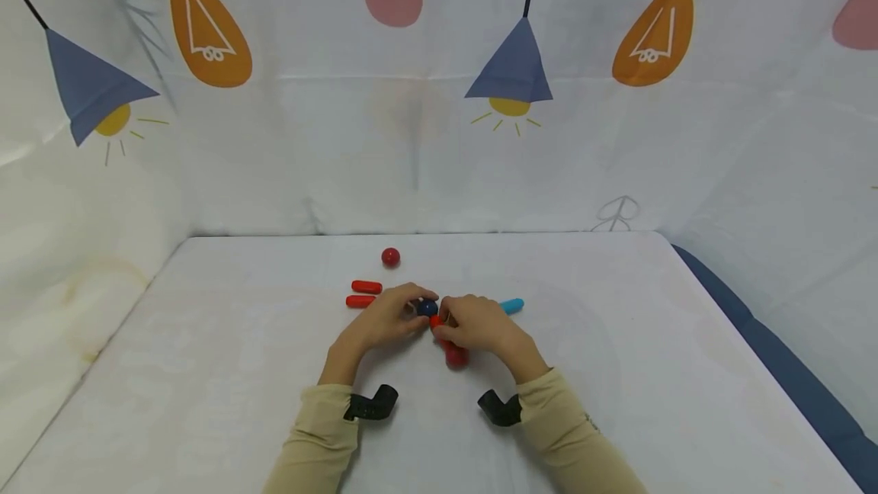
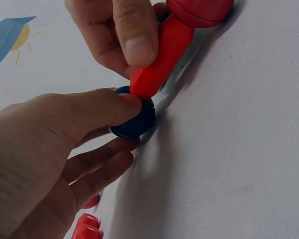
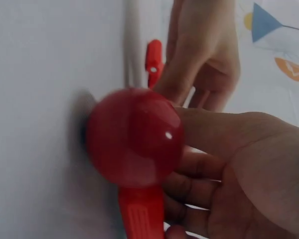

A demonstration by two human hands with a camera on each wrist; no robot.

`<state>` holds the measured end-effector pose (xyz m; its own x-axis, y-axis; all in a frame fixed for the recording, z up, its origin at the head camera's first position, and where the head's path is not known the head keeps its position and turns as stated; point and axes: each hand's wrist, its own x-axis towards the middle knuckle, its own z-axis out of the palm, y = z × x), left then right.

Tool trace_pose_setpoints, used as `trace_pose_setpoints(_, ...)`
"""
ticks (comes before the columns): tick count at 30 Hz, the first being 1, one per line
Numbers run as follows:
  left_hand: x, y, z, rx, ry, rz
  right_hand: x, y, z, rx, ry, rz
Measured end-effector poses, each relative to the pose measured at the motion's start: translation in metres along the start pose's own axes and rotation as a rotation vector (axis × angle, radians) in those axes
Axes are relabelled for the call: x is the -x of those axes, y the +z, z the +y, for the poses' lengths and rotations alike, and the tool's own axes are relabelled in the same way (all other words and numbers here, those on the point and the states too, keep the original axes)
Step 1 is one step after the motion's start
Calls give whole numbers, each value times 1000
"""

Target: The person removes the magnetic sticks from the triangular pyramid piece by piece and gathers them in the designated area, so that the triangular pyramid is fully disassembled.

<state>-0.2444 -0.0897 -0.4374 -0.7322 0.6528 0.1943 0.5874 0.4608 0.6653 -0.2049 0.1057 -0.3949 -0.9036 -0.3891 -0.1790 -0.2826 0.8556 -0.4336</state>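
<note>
My left hand [image 1: 387, 317] pinches a dark blue ball [image 1: 427, 308] between thumb and fingers, low over the white table. With thumb and fingertips, my right hand [image 1: 480, 324] holds a short red rod [image 2: 164, 52]. One end of that rod meets the blue ball beside the left thumb; at its other end sits a red ball [image 1: 456, 357]. The right wrist view has a red ball [image 3: 134, 137] large in front, with a red bar reaching down from it. Part of the rod is hidden by the right fingers in the head view.
Two red rods [image 1: 366, 287] lie left of the hands, and a loose red ball [image 1: 390, 257] is farther back. A light blue rod [image 1: 512, 306] shows just beyond the right hand. A printed white curtain [image 1: 329, 151] hangs behind the table [image 1: 226, 372].
</note>
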Motion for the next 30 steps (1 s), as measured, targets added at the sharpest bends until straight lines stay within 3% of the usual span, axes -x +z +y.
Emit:
trace_pose_setpoints(10,-2,2,2,23,24,36,-3,4,-1,33,-9,16)
trace_pose_setpoints(24,-7,2,2,56,-21,73,-3,2,7,-11,-38,-9)
trace_pose_setpoints(30,-19,-14,5,14,-63,207,-2,2,8,-15,-68,-55)
